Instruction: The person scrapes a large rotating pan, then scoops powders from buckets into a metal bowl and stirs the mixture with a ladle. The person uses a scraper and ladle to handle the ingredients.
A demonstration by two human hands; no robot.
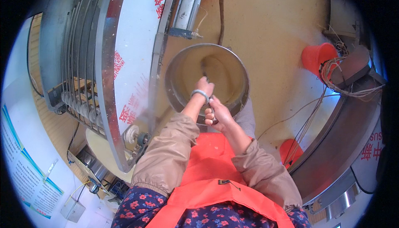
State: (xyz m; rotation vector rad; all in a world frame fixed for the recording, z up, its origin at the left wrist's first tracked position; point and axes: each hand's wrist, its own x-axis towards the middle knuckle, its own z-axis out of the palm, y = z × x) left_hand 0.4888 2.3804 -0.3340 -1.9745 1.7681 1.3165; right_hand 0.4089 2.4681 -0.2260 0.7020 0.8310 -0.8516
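Observation:
A large round metal pot (pixel 244 73) stands in front of me with a pale beige batter-like liquid (pixel 228 68) in it. Both my hands are wrapped round one long-handled stirring tool (pixel 204 68), whose far end sits in the liquid, blurred, so its kind does not show. My left hand (pixel 204 87), with a light band at the wrist, grips the shaft higher up, over the pot's opening. Closer to me, my right hand (pixel 218 113) holds the handle's near end at the pot's front rim.
Left of the pot runs a metal-sided machine (pixel 137 40) with rods and rollers. Red buckets, one upper right (pixel 318 57) and one lower right (pixel 291 151), stand near loose cables (pixel 332 68) and a curved dark metal trough (pixel 332 140). A brown pole (pixel 221 11) rises behind the pot.

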